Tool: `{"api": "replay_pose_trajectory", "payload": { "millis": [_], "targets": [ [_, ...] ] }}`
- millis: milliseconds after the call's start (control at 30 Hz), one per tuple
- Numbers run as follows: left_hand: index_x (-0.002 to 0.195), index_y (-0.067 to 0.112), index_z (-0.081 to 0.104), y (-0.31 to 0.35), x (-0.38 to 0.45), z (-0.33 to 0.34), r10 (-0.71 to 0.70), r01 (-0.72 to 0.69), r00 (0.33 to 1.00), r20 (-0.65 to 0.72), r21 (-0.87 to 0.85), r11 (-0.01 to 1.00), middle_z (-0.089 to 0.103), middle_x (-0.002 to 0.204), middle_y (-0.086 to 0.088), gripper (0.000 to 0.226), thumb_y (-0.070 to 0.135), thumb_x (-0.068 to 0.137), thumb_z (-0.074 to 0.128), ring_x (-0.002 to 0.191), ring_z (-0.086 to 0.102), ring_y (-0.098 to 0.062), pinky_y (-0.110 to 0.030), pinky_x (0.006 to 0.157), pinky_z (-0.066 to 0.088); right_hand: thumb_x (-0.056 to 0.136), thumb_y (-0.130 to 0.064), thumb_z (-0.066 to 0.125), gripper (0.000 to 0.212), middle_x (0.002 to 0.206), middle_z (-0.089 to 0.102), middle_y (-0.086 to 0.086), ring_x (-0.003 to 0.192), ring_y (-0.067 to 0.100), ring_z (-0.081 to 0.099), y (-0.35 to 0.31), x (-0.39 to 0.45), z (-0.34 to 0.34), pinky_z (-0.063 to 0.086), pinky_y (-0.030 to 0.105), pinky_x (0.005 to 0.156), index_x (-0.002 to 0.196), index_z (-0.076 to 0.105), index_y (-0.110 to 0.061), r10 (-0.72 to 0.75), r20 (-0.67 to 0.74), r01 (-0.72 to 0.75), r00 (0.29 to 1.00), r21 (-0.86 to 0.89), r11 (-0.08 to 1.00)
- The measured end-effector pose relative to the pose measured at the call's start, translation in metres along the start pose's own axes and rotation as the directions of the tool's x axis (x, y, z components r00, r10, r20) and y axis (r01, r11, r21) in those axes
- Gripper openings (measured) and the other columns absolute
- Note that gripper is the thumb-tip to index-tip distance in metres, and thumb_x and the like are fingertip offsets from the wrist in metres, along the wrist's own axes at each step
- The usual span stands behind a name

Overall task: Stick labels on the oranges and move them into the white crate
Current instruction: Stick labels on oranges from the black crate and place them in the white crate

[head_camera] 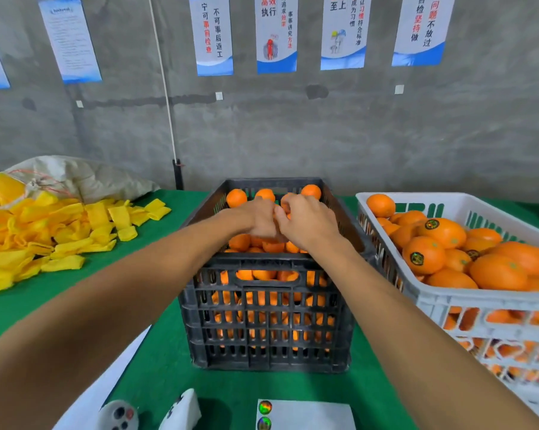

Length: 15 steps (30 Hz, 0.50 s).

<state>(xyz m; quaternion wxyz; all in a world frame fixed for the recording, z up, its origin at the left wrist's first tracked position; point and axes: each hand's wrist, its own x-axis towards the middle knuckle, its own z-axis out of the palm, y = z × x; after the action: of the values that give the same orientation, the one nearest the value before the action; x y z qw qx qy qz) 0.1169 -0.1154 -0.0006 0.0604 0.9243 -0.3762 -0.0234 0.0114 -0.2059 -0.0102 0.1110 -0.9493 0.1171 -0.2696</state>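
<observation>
Nearest the camera, at the bottom edge, lies a white label sheet (305, 415) with two round holographic labels (265, 407) left on its near-left corner, and beside it some white objects I cannot identify. Beyond the sheet stands the black crate (268, 308) on the green table (76, 293), well filled with unlabelled oranges (236, 197) that show through its slatted walls and above its rim. Both arms reach out over this crate. Over its middle the left hand (257, 217) and the right hand (308, 220) meet, touching each other, fingers curled toward a bit of orange just visible between them. They seem to be holding one fruit together, perhaps pressing a label onto it, though the fingers hide the fruit and any label, so I cannot tell which hand really has the grip. To the right, just beside the black crate, the white crate (448, 301) already holds a good heap of labelled oranges (425, 255), several showing dark round stickers on top. Judging from this, the job is partly done: many fruits are stickered and moved, yet the black crate looks far from emptied. Off to the left, yellow foam sleeves (60, 237) spill from a sack (85, 175).
</observation>
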Motion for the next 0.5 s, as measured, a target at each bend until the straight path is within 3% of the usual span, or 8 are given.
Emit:
{"api": "replay_pose_trajectory", "payload": {
  "millis": [100,200,367,433,500],
  "targets": [
    [0.096,0.022,0.059,0.006,-0.026,-0.007,-0.024,-0.078,0.935,-0.353,-0.272,0.959,0.065,0.087,0.003,0.015,0.028,0.084,0.065,0.085,0.064,-0.022,-0.035,0.07,0.05,0.108,-0.043,0.038,0.042,0.123,0.069,0.012,0.113,0.037,0.064,-0.005,-0.01,-0.01,0.055,0.045,0.085,0.127,0.064,-0.017,0.001,-0.096,0.008,0.995,0.098,0.995],
    [0.12,0.03,0.054,0.006,-0.063,-0.005,-0.13,-0.124,0.847,-0.516,-0.429,0.895,0.071,0.103,0.0,0.041,0.032,0.081,0.067,0.092,0.067,-0.022,-0.038,0.08,0.058,0.105,-0.047,0.046,0.048,0.132,0.067,0.009,0.12,0.03,0.062,-0.01,-0.029,-0.022,0.052,0.038,0.091,0.144,0.054,-0.021,0.014,-0.137,0.035,0.99,0.348,0.937],
    [0.137,0.034,0.051,0.024,-0.136,0.019,-0.044,-0.398,0.646,-0.762,-0.385,0.833,0.065,0.128,0.007,0.069,0.05,0.075,0.076,0.113,0.065,-0.017,-0.041,0.096,0.056,0.098,-0.045,0.061,0.048,0.127,0.062,-0.005,0.115,0.01,0.06,-0.023,-0.093,-0.026,0.055,0.037,0.096,0.141,0.058,-0.025,-0.036,-0.443,0.294,0.896,0.529,0.796],
    [0.141,0.027,0.052,0.029,-0.16,0.047,0.008,-0.474,0.57,-0.822,-0.321,0.82,0.06,0.134,0.006,0.069,0.047,0.08,0.078,0.119,0.061,-0.015,-0.042,0.097,0.055,0.098,-0.036,0.066,0.045,0.126,0.061,-0.002,0.114,0.011,0.061,-0.023,-0.125,-0.015,0.055,0.038,0.094,0.139,0.06,-0.019,-0.042,-0.504,0.36,0.863,0.554,0.751],
    [0.142,0.019,0.054,0.03,-0.178,0.081,0.025,-0.523,0.537,-0.843,-0.31,0.794,0.057,0.136,0.003,0.066,0.033,0.083,0.08,0.122,0.06,-0.017,-0.044,0.094,0.055,0.097,-0.028,0.07,0.044,0.129,0.061,0.003,0.115,0.016,0.061,-0.02,-0.156,0.002,0.054,0.039,0.094,0.137,0.061,-0.013,-0.05,-0.522,0.385,0.852,0.557,0.736]
  ]
}}
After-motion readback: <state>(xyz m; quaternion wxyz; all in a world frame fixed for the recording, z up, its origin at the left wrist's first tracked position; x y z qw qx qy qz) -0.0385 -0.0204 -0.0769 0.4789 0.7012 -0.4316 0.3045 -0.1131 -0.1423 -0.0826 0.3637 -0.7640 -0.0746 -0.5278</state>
